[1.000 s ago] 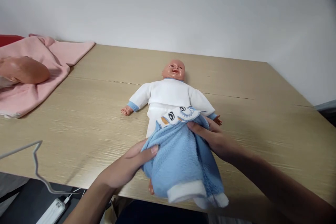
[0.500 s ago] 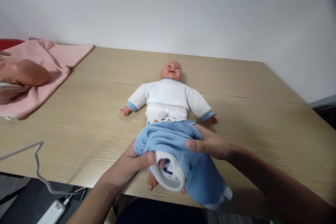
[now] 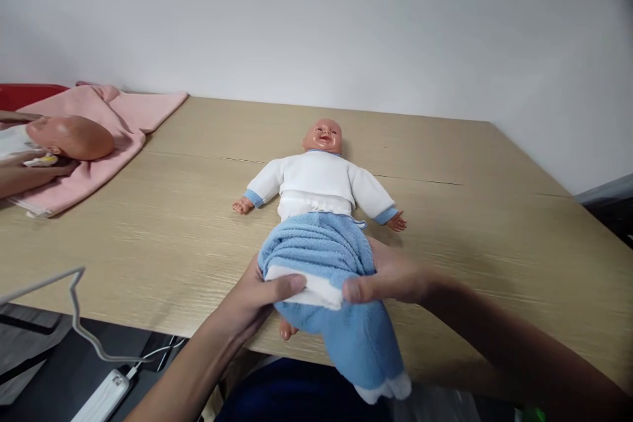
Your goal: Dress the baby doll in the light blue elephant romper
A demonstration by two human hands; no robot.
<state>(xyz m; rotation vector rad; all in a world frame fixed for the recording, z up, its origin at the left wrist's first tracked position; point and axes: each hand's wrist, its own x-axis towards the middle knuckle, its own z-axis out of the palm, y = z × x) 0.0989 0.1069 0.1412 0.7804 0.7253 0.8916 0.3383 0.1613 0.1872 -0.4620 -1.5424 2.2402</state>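
A baby doll (image 3: 319,178) in a white top lies face up on the wooden table (image 3: 469,211), head away from me. Light blue fleece trousers (image 3: 321,257) with white cuffs cover its legs, one leg hanging over the table's front edge. My left hand (image 3: 257,297) is closed on the left side of the bunched trousers at a white cuff. My right hand (image 3: 390,273) grips the right side, thumb on the cloth. A bare doll foot (image 3: 285,330) pokes out underneath.
At the far left another person's hand (image 3: 22,171) holds a second doll (image 3: 69,137) on a pink cloth (image 3: 113,119), with a red object (image 3: 24,93) behind. A white cable (image 3: 74,303) and a power strip (image 3: 101,399) lie below the table's front edge.
The blue trousers have been bunched and gathered over the doll's legs, hiding their embroidered face. Both my hands shifted toward the cuff. The other person's hand now reaches the second doll.
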